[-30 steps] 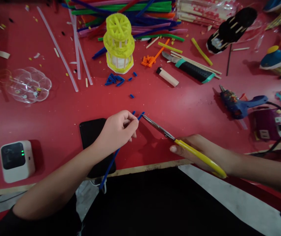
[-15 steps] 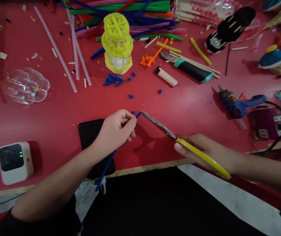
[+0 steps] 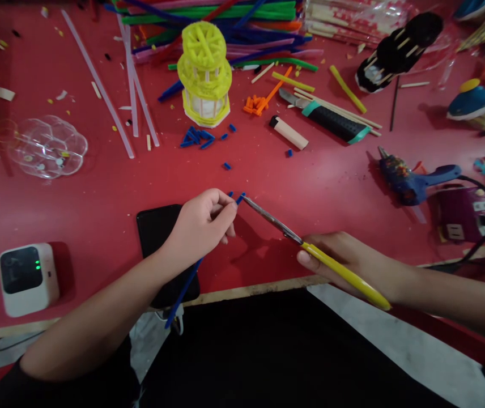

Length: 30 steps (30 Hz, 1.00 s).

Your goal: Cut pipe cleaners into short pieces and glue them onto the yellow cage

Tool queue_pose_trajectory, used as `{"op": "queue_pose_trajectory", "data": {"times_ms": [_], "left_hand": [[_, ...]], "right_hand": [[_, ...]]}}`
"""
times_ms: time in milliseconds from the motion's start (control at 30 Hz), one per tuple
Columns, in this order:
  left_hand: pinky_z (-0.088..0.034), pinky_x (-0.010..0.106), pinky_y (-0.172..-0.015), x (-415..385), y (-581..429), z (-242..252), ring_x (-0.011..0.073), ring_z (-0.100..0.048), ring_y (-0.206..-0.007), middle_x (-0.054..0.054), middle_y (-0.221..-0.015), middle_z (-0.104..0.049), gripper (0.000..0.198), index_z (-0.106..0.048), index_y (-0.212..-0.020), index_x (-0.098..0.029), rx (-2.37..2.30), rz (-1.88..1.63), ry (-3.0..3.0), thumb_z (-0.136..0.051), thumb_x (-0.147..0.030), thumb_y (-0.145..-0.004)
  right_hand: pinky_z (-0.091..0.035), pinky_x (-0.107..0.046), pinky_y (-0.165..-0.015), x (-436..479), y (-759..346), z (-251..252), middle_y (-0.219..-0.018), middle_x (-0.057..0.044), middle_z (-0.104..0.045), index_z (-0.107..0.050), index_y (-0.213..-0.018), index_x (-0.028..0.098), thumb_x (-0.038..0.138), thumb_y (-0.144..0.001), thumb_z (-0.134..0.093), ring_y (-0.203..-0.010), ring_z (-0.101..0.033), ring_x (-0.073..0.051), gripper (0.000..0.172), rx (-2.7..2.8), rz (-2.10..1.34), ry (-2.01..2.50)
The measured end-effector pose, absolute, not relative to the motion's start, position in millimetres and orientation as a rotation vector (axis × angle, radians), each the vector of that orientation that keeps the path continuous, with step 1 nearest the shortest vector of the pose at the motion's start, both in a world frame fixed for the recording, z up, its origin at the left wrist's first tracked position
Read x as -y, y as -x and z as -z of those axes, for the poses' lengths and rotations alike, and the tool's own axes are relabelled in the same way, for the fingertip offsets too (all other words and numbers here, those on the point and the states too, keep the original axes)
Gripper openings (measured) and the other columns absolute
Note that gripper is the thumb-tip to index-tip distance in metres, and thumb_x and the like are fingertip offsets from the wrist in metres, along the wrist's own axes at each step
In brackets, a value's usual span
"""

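My left hand (image 3: 204, 224) pinches a blue pipe cleaner (image 3: 183, 293), whose tip pokes out past the fingertips while its long tail hangs below the wrist. In my right hand (image 3: 344, 263) is a pair of scissors (image 3: 274, 220) with yellow handles, closed around by the fingers. The blade tips are at the blue tip beside my left fingers; whether they touch it I cannot tell. Short cut blue pieces (image 3: 195, 136) lie in a small heap beyond, with a few loose ones nearby. Under my left wrist lies a black phone (image 3: 157, 226).
A yellow tower model (image 3: 205, 76) stands near a pile of coloured pipe cleaners (image 3: 225, 28). Orange pieces (image 3: 256, 104), a utility knife (image 3: 336, 122), a glue gun (image 3: 416, 178) and a purple power strip (image 3: 463, 214) lie right. A clear dish (image 3: 49, 148) and white device (image 3: 29, 280) are left.
The scissors have moved slightly left, closer to my left fingers. One loose blue piece beyond them has shifted right. My left hand stays nearly in place.
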<state>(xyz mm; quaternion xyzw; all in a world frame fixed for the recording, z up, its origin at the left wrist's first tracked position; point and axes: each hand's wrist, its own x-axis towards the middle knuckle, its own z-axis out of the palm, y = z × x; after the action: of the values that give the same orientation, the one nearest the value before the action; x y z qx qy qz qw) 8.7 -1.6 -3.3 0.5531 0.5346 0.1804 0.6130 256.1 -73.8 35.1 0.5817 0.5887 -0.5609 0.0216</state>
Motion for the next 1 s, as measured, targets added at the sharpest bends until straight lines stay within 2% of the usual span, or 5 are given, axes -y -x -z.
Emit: {"op": "queue_pose_trajectory", "data": {"times_ms": [633,833,1000], "left_hand": [[-0.047,0.020,-0.046,1.5,-10.0,-0.6,0.0095,-0.060,-0.045,-0.004,-0.055,-0.064,0.011,-0.056,-0.084,-0.021,-1.243,-0.390,-1.297,-0.055,-0.028,-0.093],[-0.047,0.019,-0.045,0.9,-8.4,-1.1,0.0088,-0.060,-0.045,-0.003,-0.056,-0.065,0.014,-0.057,-0.080,-0.020,-1.239,-0.380,-1.283,-0.056,-0.028,-0.092],[-0.047,0.018,-0.045,1.1,-8.0,-0.7,0.0085,-0.060,-0.045,-0.003,-0.056,-0.065,0.013,-0.058,-0.080,-0.020,-1.239,-0.368,-1.305,-0.057,-0.026,-0.091]], "right_hand": [[-0.029,-0.025,-0.046,73.1,-253.7,-34.0,-0.058,0.004,-0.038,-0.042,-0.062,0.023,0.083,-0.084,-0.046,-0.051,-0.033,-0.010,0.064,-1.765,1.787,-1.800],[-0.027,-0.025,-0.046,72.1,-254.6,-33.6,-0.059,0.006,-0.028,-0.037,-0.059,0.023,0.081,-0.086,-0.048,-0.053,-0.027,-0.009,0.064,-1.689,1.943,-1.803],[-0.025,-0.025,-0.046,70.3,-258.4,-32.4,-0.061,0.006,-0.025,-0.035,-0.059,0.023,0.081,-0.084,-0.051,-0.054,-0.026,-0.009,0.065,-1.706,1.888,-1.835]]}}
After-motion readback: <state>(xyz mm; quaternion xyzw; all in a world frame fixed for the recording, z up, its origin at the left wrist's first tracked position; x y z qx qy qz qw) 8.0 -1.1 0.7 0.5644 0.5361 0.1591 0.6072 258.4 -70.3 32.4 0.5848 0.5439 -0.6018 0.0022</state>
